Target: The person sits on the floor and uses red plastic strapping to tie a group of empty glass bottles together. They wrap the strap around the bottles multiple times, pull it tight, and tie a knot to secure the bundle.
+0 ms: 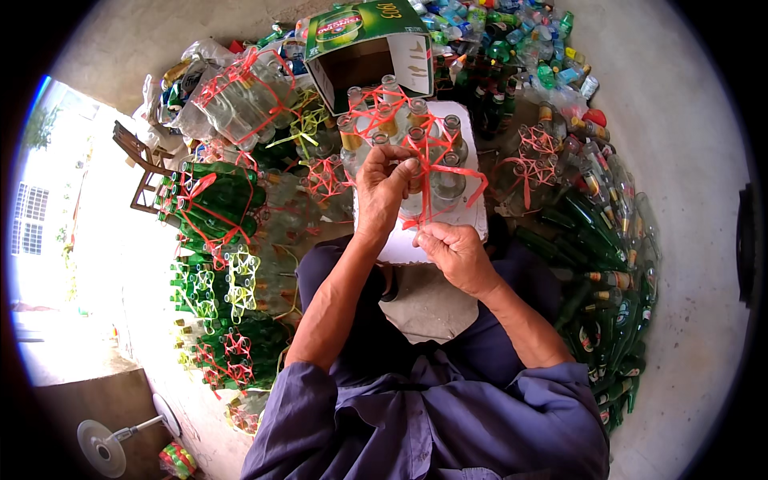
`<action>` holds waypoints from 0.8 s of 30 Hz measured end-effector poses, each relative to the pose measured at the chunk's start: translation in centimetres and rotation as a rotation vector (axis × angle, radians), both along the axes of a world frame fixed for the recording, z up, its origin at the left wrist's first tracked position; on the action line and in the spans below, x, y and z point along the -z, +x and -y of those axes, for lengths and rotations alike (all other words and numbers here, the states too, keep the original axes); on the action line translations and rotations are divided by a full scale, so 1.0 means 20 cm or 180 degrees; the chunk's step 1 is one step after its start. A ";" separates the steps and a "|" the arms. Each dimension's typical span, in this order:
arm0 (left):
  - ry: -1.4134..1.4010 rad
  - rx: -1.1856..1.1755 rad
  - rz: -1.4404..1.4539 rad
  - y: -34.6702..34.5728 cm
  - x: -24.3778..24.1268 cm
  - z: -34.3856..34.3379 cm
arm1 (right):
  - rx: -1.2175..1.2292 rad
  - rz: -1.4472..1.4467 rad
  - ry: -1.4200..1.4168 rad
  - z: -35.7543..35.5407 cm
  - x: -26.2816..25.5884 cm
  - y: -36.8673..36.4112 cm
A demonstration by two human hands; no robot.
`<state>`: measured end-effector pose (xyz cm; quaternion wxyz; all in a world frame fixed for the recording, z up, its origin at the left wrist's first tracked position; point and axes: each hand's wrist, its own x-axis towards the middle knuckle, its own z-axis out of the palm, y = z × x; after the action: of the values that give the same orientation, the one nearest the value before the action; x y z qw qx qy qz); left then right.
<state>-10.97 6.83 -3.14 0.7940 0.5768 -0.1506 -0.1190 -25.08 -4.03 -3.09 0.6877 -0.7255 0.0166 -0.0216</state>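
Several clear glass bottles (449,183) stand upright in a cluster on a white board (475,225) before me. Red plastic twine (427,165) runs around and between their necks, with a loose tail hanging to the right. My left hand (387,186) is at the near side of the necks, its thumb and forefinger pinched together by the twine. Lower and to the right, my right hand (456,255) has its thumb and fingers closed on the twine near the bottles' near side. The part between the fingertips is hidden.
An open green beer carton (369,45) lies behind the bottles. Tied green bottles (219,201) and a wooden chair (144,162) are at the left. Loose green bottles (585,222) lie at the right, with a heap of plastic bottles (528,42) at the back. A white fan (102,447) is bottom left.
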 end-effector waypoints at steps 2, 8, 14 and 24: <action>0.0011 0.0008 0.0023 0.00 0.00 0.00 | 0.0024 0.0180 -0.0142 0.00 0.00 0.00; 0.0215 0.0156 -0.0035 -0.01 -0.05 -0.02 | 0.0126 -0.0282 0.1172 0.05 -0.06 -0.04; 0.0908 -0.0035 0.0396 -0.02 -0.06 -0.01 | 0.0286 -0.0014 0.2238 0.20 -0.06 -0.01; 0.1175 -0.0464 0.0420 -0.03 -0.03 0.06 | 0.0265 -0.0150 0.2264 0.20 -0.04 -0.02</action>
<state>-11.51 5.65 -2.47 0.6698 0.7284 -0.1358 -0.0486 -25.56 -7.98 -2.33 0.8951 -0.4397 0.0684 -0.0257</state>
